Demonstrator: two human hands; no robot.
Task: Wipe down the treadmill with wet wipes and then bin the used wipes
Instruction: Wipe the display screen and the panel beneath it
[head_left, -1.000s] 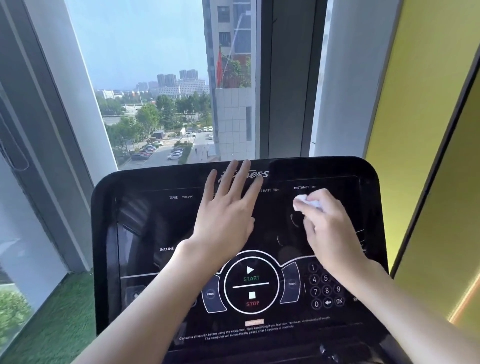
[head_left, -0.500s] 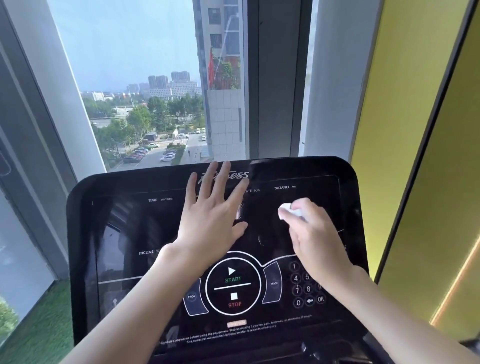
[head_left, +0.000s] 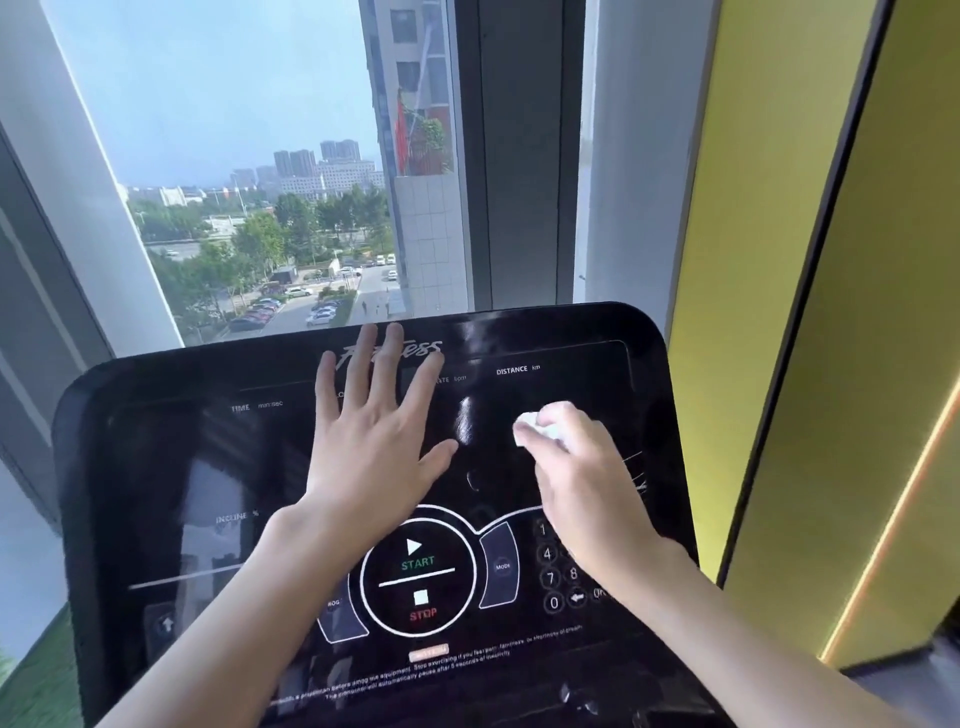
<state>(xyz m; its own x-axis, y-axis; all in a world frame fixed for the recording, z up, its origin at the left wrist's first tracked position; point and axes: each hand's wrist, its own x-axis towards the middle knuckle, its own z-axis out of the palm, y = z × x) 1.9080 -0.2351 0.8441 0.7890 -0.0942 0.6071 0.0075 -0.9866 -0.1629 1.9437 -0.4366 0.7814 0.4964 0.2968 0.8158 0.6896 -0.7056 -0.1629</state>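
The treadmill's glossy black console (head_left: 171, 467) fills the lower half of the head view, with START and STOP marks in a white circle and a number pad at the right. My left hand (head_left: 374, 436) lies flat on the upper middle of the panel, fingers straight and spread. My right hand (head_left: 587, 478) holds a small crumpled white wet wipe (head_left: 535, 428) with curled fingers and presses it on the panel below the DISTANCE label. A damp streak (head_left: 465, 421) shines between the two hands.
Behind the console a tall window (head_left: 249, 182) looks onto a city street. A yellow wall panel (head_left: 779, 260) with a dark post stands close on the right. Green floor covering (head_left: 36, 680) shows at the lower left.
My right hand with the wipe has slid a little down and left across the panel, away from the DISTANCE label. My left hand stays flat in place. The camera has shifted slightly.
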